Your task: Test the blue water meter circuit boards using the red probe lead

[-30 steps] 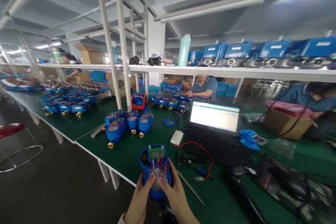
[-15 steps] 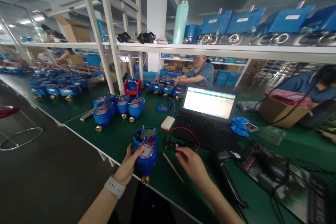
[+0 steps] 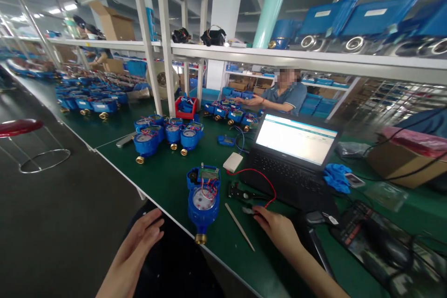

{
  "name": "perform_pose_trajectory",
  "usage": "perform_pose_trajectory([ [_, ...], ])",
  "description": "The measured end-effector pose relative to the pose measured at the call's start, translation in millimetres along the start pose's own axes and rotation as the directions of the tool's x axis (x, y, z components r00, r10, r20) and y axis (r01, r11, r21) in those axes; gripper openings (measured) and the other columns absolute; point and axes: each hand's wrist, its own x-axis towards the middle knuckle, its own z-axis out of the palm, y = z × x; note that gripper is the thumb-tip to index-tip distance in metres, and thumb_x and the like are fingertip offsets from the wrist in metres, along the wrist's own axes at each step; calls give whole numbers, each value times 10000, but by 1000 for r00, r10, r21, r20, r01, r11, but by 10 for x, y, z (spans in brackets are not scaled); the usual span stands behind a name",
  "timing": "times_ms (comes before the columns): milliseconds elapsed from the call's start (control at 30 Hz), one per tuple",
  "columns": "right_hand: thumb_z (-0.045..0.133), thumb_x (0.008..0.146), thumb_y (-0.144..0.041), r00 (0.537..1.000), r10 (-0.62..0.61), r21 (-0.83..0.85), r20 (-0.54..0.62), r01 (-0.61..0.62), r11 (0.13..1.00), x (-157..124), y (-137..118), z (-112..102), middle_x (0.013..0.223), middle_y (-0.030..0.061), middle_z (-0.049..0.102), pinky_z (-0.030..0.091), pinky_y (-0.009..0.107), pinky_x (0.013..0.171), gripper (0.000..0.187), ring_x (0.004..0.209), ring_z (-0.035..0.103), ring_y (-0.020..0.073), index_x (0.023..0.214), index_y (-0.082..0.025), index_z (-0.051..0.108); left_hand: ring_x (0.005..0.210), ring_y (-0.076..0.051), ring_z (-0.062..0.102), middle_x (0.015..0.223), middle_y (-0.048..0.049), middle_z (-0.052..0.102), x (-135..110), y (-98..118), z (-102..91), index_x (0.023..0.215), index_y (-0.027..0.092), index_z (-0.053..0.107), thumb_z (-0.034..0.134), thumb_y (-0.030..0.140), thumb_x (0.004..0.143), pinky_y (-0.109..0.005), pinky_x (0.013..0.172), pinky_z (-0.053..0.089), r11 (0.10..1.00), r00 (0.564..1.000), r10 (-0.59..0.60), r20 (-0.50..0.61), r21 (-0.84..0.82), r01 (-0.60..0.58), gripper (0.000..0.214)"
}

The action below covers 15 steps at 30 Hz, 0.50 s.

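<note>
Lying free, water meter (image 3: pixel 203 200) looks heavy, rigid; hold its blue body; left hand (image 3: pixel 138 238) open, empty; right hand (image 3: pixel 276 228) grip unclear.

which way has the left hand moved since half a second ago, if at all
Yes. The left hand has let go of the blue meter and drawn back toward the person, past the edge of the green table.

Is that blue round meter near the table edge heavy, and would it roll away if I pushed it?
Probably heavy for its size: the blue meter has a brass fitting at its end. It would likely slide, not roll, lying flat on the green table. The thin red wires on top look delicate, so avoid grabbing there.
</note>
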Motion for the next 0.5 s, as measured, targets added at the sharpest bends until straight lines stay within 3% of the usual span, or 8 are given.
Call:
perform_pose_trajectory([
  [133,508,886,-177,995,-84,8,-52,84,996,-20,-21,-60,880,60,771,562,251,553,240,682,739,221,1005,-230,710,975,-244,659,1087,-69,705,-97,50,371,1047,259,726,725,462,723,-261,820,552,981,978,99,183,148,-127,382],
  [233,469,913,-182,980,-161,39,-116,166,985,-103,-101,-259,910,74,767,572,229,578,291,677,736,192,1102,-217,687,805,-208,685,1034,-71,721,-123,35,681,1061,292,733,706,368,754,-251,722,565,934,912,173,372,233,-272,317],
  [300,456,916,-150,939,-267,104,-219,295,950,-170,-186,-438,898,76,764,577,215,597,326,689,734,178,1157,-213,665,782,-202,687,1049,-65,723,-123,20,907,1121,308,705,700,329,758,-246,693,562,918,876,182,447,242,-314,364],
  [400,514,884,-90,847,-379,201,-374,473,858,-249,-334,-616,1028,90,743,598,238,694,431,848,732,199,1284,-239,578,787,-212,685,957,-79,735,-87,3,1191,1072,250,726,658,319,790,-233,623,558,956,820,38,571,219,-197,298],
  [467,569,856,-70,829,-312,284,-465,473,834,-284,-440,-612,1095,92,725,608,268,719,497,913,721,223,1306,-279,547,722,-203,674,819,-78,722,-48,-4,1294,948,200,744,624,307,812,-230,568,547,985,772,-65,632,167,-53,210],
  [500,583,852,-69,833,-218,377,-509,443,813,-297,-495,-578,1093,85,726,615,284,702,507,902,724,231,1299,-305,541,683,-194,666,760,-69,708,-28,-5,1319,900,187,739,622,305,813,-231,557,542,993,767,-89,635,118,18,187],
])
